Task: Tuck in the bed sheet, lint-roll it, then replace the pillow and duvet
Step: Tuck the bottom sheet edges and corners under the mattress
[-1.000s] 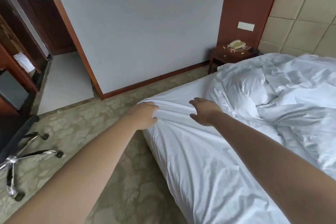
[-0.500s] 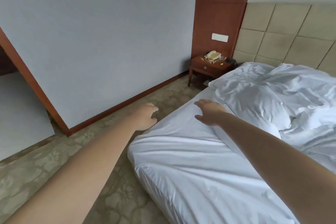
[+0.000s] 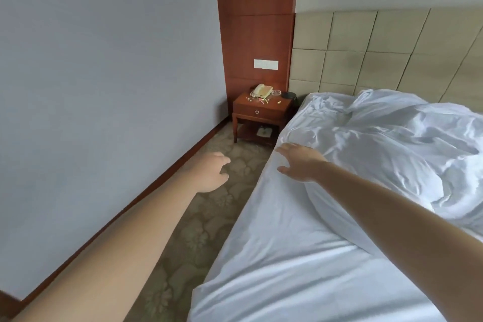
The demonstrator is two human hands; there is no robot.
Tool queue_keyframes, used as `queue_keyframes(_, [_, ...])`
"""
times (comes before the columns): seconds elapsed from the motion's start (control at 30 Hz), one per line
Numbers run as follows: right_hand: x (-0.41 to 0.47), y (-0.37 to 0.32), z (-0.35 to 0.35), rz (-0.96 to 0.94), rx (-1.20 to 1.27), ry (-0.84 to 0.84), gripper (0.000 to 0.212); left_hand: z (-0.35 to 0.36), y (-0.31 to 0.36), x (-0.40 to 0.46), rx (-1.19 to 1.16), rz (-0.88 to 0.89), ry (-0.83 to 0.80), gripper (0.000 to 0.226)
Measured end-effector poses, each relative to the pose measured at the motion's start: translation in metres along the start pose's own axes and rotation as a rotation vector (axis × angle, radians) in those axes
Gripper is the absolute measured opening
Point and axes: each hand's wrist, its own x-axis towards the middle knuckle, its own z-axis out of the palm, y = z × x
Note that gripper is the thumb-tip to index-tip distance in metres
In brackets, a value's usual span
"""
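Note:
A white bed sheet (image 3: pixel 274 248) covers the mattress at the lower right. A crumpled white duvet (image 3: pixel 407 154) is heaped on the bed's right side up to the headboard. My right hand (image 3: pixel 300 162) lies flat with spread fingers on the left edge of the bed, where the sheet meets the duvet. My left hand (image 3: pixel 211 172) hovers over the carpet beside the bed, fingers loosely curled, holding nothing. I cannot make out a separate pillow or a lint roller.
A wooden nightstand (image 3: pixel 261 115) with a cream telephone (image 3: pixel 261 91) and small scattered bits stands against the wall by the padded headboard (image 3: pixel 371 52). A narrow strip of patterned carpet (image 3: pixel 198 225) runs between the grey wall and the bed.
My left hand has let go of the sheet corner and moved off the bed over the carpet. Both hands and the view have travelled along the bed's side toward the headboard.

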Motion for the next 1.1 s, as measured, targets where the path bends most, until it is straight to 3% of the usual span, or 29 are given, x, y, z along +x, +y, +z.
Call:
queue_keyframes(0.33, [0.121, -0.005, 0.006, 0.218, -0.011, -0.054, 0.057, -0.023, -0.102, 0.159, 0.044, 0.227, -0.047, 0.051])
queue_keyframes(0.63, [0.217, -0.051, -0.005, 0.505, -0.059, -0.078, 0.057, -0.048, -0.192, 0.294, 0.111, 0.551, -0.060, 0.049])
queue_keyframes(0.87, [0.263, -0.061, -0.032, 0.681, -0.094, -0.113, 0.056, -0.064, -0.209, 0.375, 0.103, 0.732, -0.087, 0.053])
queue_keyframes(1.1, [0.320, -0.029, -0.033, 0.766, -0.076, -0.083, 0.058, -0.066, -0.204, 0.457, 0.102, 0.813, -0.103, 0.051])
